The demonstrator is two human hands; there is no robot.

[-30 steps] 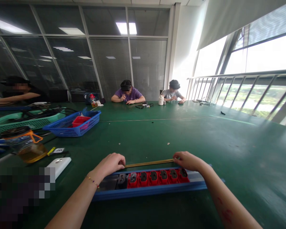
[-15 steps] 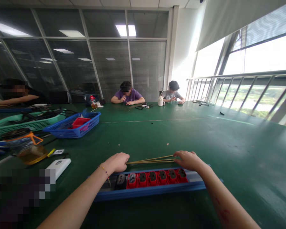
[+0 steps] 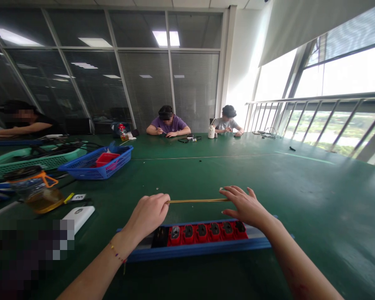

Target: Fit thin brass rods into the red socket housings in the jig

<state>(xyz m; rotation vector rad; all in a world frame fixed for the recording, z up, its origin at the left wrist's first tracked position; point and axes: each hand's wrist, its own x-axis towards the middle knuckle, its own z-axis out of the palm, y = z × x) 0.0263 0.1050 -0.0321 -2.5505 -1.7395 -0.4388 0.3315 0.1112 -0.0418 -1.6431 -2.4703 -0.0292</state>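
Note:
My left hand is closed around one end of a bundle of thin wooden sticks. The sticks lie level, gathered close together, above the green table. At their other end is my right hand, its fingers stretched and spread, with the stick ends meeting or passing behind its palm side. Below both hands a long blue tray lies across the table. Inside it stands a row of several red holders with dark inserts, and a black piece at the row's left end, partly hidden by my left hand.
To the left are a white power bank, a jar of amber liquid, a blue basket with a red box, and a green basket of cables. Co-workers sit at the far side of the green table.
The sticks, fanned out before, are now drawn together and raised slightly off the table. My right hand has opened its fingers from a pinch; my left hand has lifted with the bundle.

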